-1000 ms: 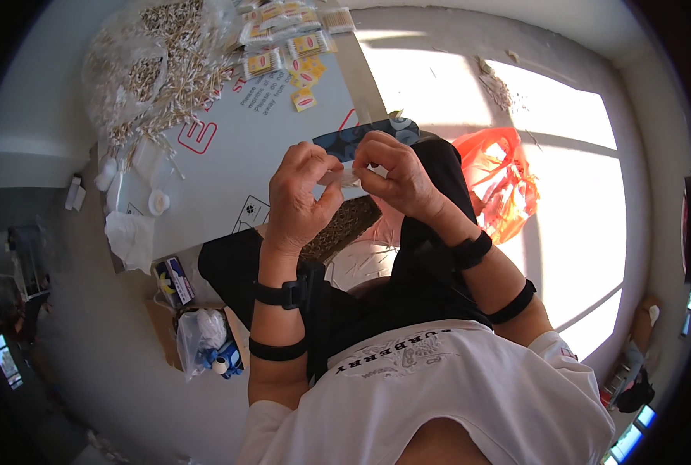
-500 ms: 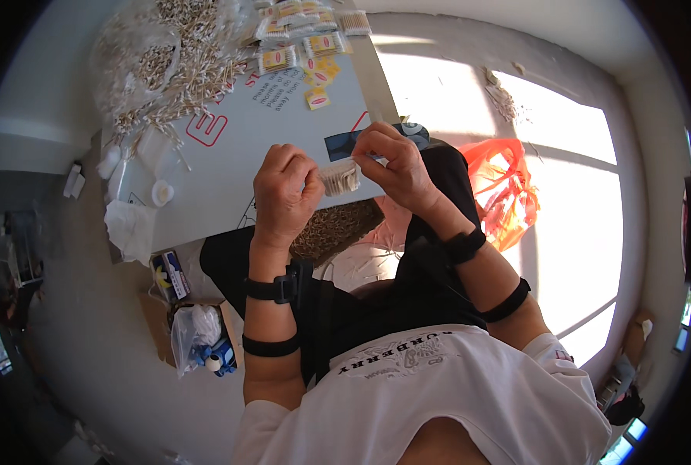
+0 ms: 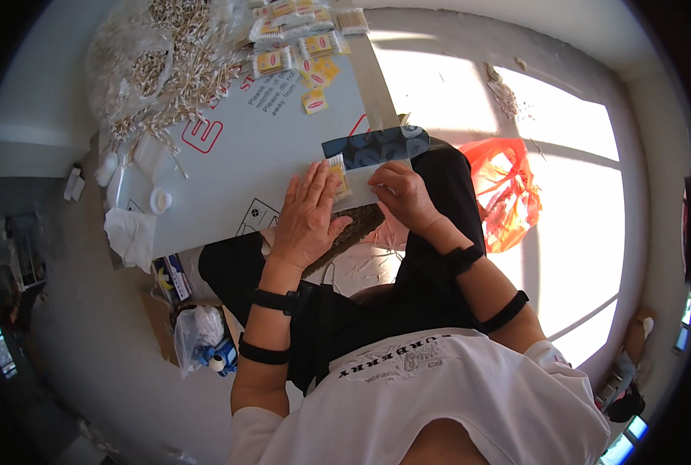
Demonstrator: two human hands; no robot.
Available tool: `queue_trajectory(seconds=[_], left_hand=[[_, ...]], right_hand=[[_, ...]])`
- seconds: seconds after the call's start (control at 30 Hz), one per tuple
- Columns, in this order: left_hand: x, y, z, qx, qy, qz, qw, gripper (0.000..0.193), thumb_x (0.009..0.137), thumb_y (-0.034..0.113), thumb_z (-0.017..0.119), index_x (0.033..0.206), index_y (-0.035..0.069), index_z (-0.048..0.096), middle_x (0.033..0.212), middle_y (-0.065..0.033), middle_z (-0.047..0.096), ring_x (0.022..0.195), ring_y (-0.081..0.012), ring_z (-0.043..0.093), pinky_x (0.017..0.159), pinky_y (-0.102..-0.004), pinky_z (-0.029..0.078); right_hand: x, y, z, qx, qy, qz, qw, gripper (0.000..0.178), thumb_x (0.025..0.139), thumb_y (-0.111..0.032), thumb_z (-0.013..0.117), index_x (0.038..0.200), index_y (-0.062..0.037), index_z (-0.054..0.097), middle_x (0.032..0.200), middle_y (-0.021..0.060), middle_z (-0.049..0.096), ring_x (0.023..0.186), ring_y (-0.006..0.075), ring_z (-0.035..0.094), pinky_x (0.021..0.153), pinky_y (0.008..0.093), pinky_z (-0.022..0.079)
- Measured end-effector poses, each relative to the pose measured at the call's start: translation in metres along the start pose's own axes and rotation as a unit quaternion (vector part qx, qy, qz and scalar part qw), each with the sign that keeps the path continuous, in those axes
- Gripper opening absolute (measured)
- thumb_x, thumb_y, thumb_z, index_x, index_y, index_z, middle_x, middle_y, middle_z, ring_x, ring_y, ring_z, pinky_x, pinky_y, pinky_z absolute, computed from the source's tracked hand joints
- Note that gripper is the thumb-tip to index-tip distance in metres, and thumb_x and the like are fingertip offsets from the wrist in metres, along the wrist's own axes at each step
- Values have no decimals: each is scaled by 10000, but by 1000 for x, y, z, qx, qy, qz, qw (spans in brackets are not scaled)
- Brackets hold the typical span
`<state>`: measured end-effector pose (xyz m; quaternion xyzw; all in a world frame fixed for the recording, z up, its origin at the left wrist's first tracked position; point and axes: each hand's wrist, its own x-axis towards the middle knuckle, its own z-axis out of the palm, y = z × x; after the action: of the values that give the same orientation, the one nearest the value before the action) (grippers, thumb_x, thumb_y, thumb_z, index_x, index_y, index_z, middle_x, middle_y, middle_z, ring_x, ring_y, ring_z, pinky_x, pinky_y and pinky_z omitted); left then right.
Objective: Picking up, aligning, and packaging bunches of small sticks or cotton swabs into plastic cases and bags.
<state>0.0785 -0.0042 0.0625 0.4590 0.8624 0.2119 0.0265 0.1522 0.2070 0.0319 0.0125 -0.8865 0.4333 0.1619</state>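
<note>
My left hand [image 3: 312, 208] lies flat near the table's front edge, fingers stretched out. Its fingertips rest against a small clear packet of cotton swabs [image 3: 341, 178] with a yellow card, and cover part of it. Just to the right, my right hand [image 3: 407, 198] is closed, thumb and fingertips pinched together; whatever they hold, if anything, is too small to make out. A dark blue patterned strip [image 3: 378, 148] lies beyond both hands. Loose yellow cards [image 3: 314, 101] and several filled swab packets [image 3: 274, 61] are farther back on the grey tabletop [image 3: 244, 167].
A heap of loose cotton swabs [image 3: 194, 46] in clear plastic fills the far left. A small white round container [image 3: 161, 200] and a white tissue [image 3: 130, 235] sit at the left edge. Below the table edge is a box [image 3: 361, 232]; an orange bag [image 3: 508, 190] stands right.
The swab packet, held up between both hands before, now lies on the table. My left hand has opened flat against it; my right hand has drawn down and away from it.
</note>
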Motion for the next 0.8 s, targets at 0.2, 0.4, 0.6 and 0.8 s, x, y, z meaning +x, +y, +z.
queue_trajectory(seconds=[0.2,0.4,0.6,0.8], left_hand=[[-4,7,20,18,-80,-32,996,835,863,347,658,1508,22,240,1578,-152,226,1472,-292,195,1189,-448,180],[-1,0,23,-8,-77,-43,996,808,873,267,651,1520,42,221,1591,-147,194,1470,-305,190,1183,-447,188],[-7,-19,28,-129,124,-161,971,596,862,168,674,1386,29,427,1370,-172,463,1205,-303,485,977,-415,411],[22,-24,33,-209,109,-358,903,286,799,129,735,1028,-8,635,831,-126,641,715,-271,624,672,-380,507]], right_hand=[[-3,2,-2,72,1,81,994,67,795,-2,671,855,22,655,797,128,630,737,272,641,672,318,510],[3,0,17,119,17,186,975,131,796,-97,679,862,15,667,780,164,666,724,334,663,660,361,520],[17,3,33,137,15,250,958,214,800,-130,722,909,47,668,738,140,660,664,227,644,605,323,511],[34,-12,51,72,11,277,958,319,702,-187,807,892,39,685,745,151,679,688,266,677,629,356,518]])
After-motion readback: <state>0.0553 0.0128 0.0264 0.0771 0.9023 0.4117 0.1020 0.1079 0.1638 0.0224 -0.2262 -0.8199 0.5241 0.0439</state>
